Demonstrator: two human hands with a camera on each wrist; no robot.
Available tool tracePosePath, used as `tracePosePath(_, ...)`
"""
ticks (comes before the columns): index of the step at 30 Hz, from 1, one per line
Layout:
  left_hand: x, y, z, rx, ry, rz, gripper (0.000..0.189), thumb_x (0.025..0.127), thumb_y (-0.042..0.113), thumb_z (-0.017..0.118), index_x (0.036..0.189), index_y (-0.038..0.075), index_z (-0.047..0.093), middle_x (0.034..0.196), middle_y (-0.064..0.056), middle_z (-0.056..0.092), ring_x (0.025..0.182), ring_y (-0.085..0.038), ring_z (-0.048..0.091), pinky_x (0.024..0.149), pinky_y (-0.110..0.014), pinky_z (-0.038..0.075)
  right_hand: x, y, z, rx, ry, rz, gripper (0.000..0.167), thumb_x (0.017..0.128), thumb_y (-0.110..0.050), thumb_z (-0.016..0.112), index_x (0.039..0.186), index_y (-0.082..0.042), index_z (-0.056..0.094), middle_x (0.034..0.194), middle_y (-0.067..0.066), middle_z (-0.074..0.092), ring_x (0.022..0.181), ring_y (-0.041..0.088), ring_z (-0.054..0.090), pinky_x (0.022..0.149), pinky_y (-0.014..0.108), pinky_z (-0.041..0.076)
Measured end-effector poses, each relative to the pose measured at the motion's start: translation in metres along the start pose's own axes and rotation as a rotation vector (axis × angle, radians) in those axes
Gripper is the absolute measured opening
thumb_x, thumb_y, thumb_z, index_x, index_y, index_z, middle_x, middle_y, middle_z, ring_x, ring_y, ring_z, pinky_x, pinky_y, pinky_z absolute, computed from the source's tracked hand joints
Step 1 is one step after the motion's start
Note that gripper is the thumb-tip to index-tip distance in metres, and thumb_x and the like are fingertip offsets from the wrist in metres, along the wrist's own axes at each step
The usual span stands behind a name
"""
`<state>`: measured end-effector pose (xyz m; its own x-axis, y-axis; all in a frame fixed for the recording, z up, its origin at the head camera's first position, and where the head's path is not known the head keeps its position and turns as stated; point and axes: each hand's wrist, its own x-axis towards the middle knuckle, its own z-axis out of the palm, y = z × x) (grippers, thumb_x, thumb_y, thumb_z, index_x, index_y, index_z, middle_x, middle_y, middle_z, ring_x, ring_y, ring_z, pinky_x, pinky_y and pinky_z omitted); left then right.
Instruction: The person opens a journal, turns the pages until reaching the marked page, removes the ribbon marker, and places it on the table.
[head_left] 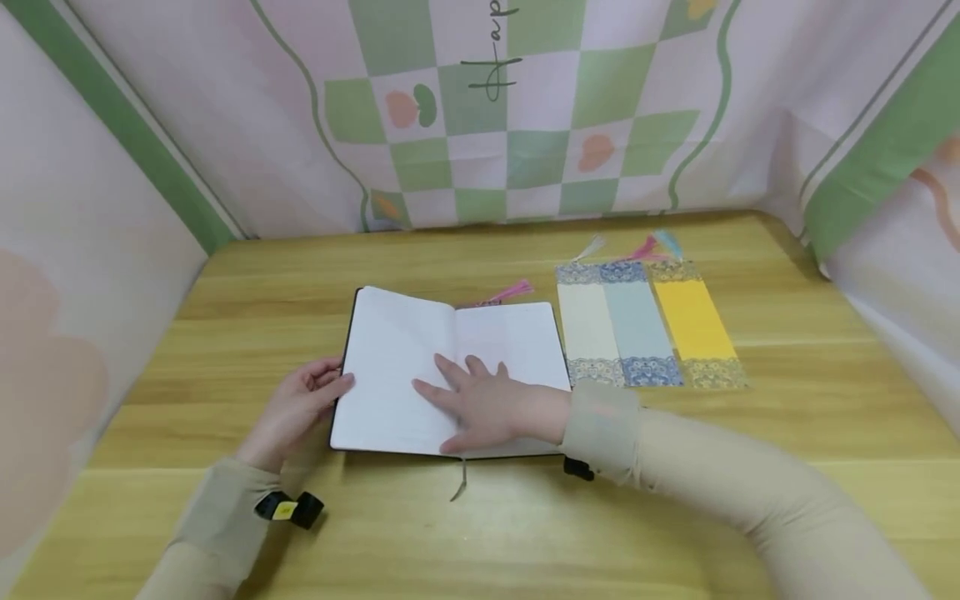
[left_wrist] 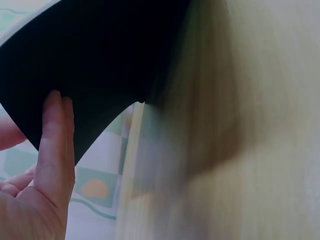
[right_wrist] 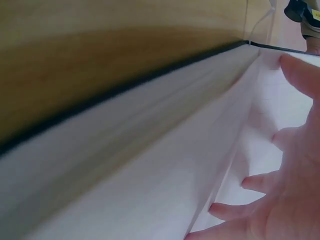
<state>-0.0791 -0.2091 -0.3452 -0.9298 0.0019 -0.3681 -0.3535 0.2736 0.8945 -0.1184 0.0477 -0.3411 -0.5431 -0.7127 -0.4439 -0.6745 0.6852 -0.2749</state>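
Observation:
A black-covered notebook (head_left: pixel 397 367) lies open on the wooden table, its white pages facing up. Its left edge is pinched by my left hand (head_left: pixel 296 408), thumb on the page side. In the left wrist view, fingers (left_wrist: pixel 55 145) lie against the black cover (left_wrist: pixel 95 60), which stands tilted off the table. My right hand (head_left: pixel 491 407) rests with spread fingers on the pages by the centre fold. The right wrist view shows those fingers (right_wrist: pixel 262 182) beside a raised page (right_wrist: pixel 150 185). A pink tassel (head_left: pixel 513 290) sticks out above the notebook's top edge, and a pinkish strip shows faintly through the right page.
Right of the notebook lie three lace-patterned bookmarks with tassels: cream (head_left: pixel 588 321), pale blue (head_left: pixel 637 317) and yellow (head_left: pixel 696 321). A grey ribbon (head_left: pixel 461 483) hangs from the notebook's lower edge. Behind the table (head_left: pixel 487 542) hangs a checkered curtain (head_left: pixel 540 158).

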Motion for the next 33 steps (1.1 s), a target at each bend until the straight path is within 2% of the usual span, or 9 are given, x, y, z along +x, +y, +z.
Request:
tracePosePath(5, 0.0, -0.003, -0.001, 0.122, 0.019, 0.017, 0.046, 0.096, 0.02, 0.057, 0.134, -0.002, 0.045, 0.113, -0.008, 0.059, 0.093, -0.008, 0.054, 0.078, -0.018, 0.049, -0.001, -0.001, -0.003, 0.006, -0.016, -0.01, 0.083, 0.087, -0.061, 0.053, 0.151, -0.036, 0.008, 0.16, 0.008, -0.004, 0.141, 0.046, 0.009, 0.104, 0.07, 0.02)
tracePosePath(8, 0.001, -0.005, 0.002, 0.168, 0.029, 0.017, 0.043, 0.095, 0.019, 0.057, 0.132, 0.0, 0.048, 0.118, -0.012, 0.057, 0.096, -0.011, 0.054, 0.081, -0.019, 0.048, -0.004, 0.007, -0.006, 0.038, -0.022, -0.028, 0.08, 0.087, -0.06, 0.054, 0.151, -0.037, 0.012, 0.16, 0.007, -0.002, 0.142, 0.044, 0.01, 0.106, 0.067, 0.019)
tracePosePath(14, 0.002, -0.004, 0.005, 0.113, 0.026, 0.051, 0.042, 0.095, 0.015, 0.057, 0.132, -0.003, 0.047, 0.112, -0.01, 0.059, 0.092, -0.008, 0.054, 0.079, -0.018, 0.049, -0.008, 0.037, -0.01, 0.053, 0.013, -0.017, 0.077, 0.087, -0.055, 0.057, 0.151, -0.03, 0.022, 0.158, 0.014, 0.011, 0.141, 0.046, 0.012, 0.11, 0.062, 0.017)
tracePosePath(19, 0.002, -0.003, 0.005, 0.126, 0.038, 0.06, 0.042, 0.094, 0.014, 0.058, 0.131, -0.003, 0.048, 0.107, -0.005, 0.06, 0.09, -0.007, 0.054, 0.078, -0.017, 0.048, -0.006, 0.069, -0.011, -0.048, 0.075, 0.019, 0.078, 0.088, -0.051, 0.059, 0.15, -0.018, 0.026, 0.156, 0.02, 0.014, 0.139, 0.049, 0.013, 0.112, 0.061, 0.014)
tracePosePath(22, 0.002, -0.005, 0.004, 0.125, 0.039, 0.065, 0.04, 0.094, 0.014, 0.058, 0.13, -0.003, 0.049, 0.104, -0.003, 0.06, 0.09, -0.007, 0.054, 0.078, -0.018, 0.048, -0.003, 0.086, -0.015, -0.077, 0.115, 0.04, 0.078, 0.087, -0.048, 0.062, 0.148, -0.013, 0.031, 0.155, 0.02, 0.018, 0.139, 0.047, 0.018, 0.113, 0.057, 0.015)
tracePosePath(29, 0.002, -0.006, 0.004, 0.113, 0.04, 0.055, 0.041, 0.094, 0.014, 0.058, 0.13, -0.002, 0.049, 0.104, -0.002, 0.061, 0.089, -0.006, 0.055, 0.078, -0.018, 0.048, -0.002, 0.107, -0.023, -0.005, 0.131, 0.101, 0.079, 0.083, -0.047, 0.067, 0.147, -0.012, 0.034, 0.155, 0.017, 0.02, 0.141, 0.044, 0.015, 0.113, 0.057, 0.015)
tracePosePath(33, 0.001, -0.005, 0.004, 0.115, 0.038, 0.044, 0.041, 0.094, 0.015, 0.058, 0.13, -0.002, 0.049, 0.106, -0.003, 0.062, 0.089, -0.006, 0.056, 0.078, -0.018, 0.049, -0.001, 0.114, -0.025, 0.025, 0.145, 0.107, 0.085, 0.08, -0.046, 0.071, 0.147, -0.01, 0.033, 0.155, 0.018, 0.021, 0.141, 0.043, 0.015, 0.113, 0.057, 0.016)
